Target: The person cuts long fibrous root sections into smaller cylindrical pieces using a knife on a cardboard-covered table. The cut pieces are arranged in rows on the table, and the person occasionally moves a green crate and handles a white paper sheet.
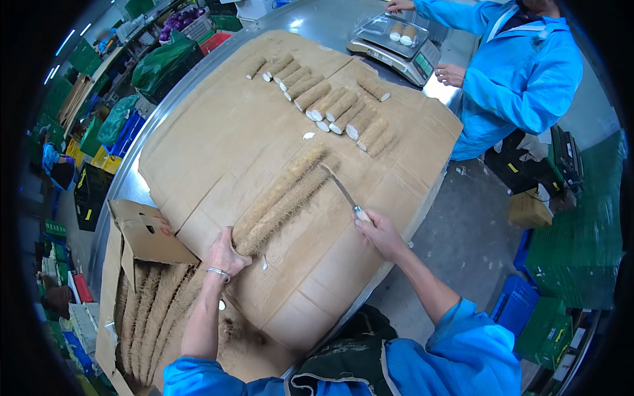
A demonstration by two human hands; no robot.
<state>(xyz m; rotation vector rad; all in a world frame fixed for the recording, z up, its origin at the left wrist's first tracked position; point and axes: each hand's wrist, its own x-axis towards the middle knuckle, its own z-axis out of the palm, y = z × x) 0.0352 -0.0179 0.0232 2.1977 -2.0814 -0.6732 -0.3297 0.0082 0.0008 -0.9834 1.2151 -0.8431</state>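
Two long, hairy brown yams (282, 198) lie side by side on a flattened cardboard sheet (208, 148). My left hand (229, 256), with a bracelet at the wrist, grips their near ends. In my right hand (380, 232) is a knife (343, 188) with a pale handle and a narrow, slightly curved dark blade. The blade's tip lies at the far end of the nearer yam. Beyond that end are several cut yam pieces (342, 104) in a slanting row, many showing white cut faces. A small white slice (308, 135) rests beside the row.
At my left an open cardboard box (148, 237) holds several long yams (163, 317). Across the metal table (317, 20), a co-worker in a blue smock (520, 74) stands at a digital scale (396, 47) bearing two yam pieces (402, 33). Green crates (540, 326) stand on the floor at right.
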